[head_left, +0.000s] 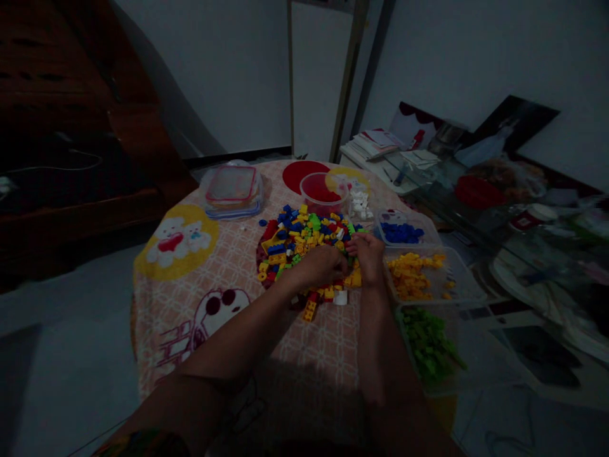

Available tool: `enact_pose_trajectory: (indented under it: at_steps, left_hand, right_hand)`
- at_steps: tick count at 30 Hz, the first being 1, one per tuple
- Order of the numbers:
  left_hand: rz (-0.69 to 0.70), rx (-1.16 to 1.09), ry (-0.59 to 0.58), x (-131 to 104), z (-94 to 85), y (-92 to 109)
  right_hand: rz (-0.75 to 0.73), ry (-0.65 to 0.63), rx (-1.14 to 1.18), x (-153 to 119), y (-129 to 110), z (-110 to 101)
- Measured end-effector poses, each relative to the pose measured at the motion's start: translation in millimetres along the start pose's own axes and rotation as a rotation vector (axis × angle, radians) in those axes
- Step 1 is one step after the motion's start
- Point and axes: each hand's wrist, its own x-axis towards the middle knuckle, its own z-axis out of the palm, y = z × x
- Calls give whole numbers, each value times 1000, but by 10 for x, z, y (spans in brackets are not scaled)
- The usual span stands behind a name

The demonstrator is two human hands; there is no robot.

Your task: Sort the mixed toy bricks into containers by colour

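Observation:
A heap of mixed toy bricks [304, 238] in yellow, blue, red, green and white lies on the cloth-covered table. My left hand [326, 265] reaches over the heap's right front part, its fingers curled down among the bricks; what they hold, if anything, is hidden. Just right of it, at the heap's right edge, my right hand [367, 252] has thumb and fingers pinched together near a green brick; I cannot make out what is between them. A yellow brick [310, 310] and a white piece [340, 297] lie in front of the heap.
Right of the heap are clear boxes of blue bricks [402, 233], yellow bricks [413, 276] and green bricks [428, 346]. Behind it stand a round tub [323, 190] with red pieces and a bag of white pieces [360, 206]. Lidded containers [232, 190] sit at the back left.

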Motion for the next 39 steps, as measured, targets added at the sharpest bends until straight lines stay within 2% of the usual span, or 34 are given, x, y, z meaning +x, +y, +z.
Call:
enact_pose_trajectory:
  at_steps: [3,6,18,23,27,34,36,39]
  left_hand:
    - [46,108,-51,-14,23,70]
    - [55,152,-46,-17,38,86]
    - [49,70,34,42,102,-41]
    - [57,115,-52,-7,59,32]
    - [28,160,-87,-5,105,72]
    - [58,93,-140,-1,134,119]
    - [74,62,-134,-8,108,128]
    - [82,28,-62,-12,52,99]
  right_hand:
    - [10,-1,2,-2,-15,2]
    - [19,-13,-5,-4,-23,0]
    - [-3,-16,-9,-4,1,-6]
    - [0,-11,-13,-19,-26,-3]
    - [-1,-10,-14,-14,-17,0]
    - [-37,-17,-30,3,25,-5]
    - [-27,-14,-22,3,16,-6]
    - [-11,-12,-10,-1,-3,-5]
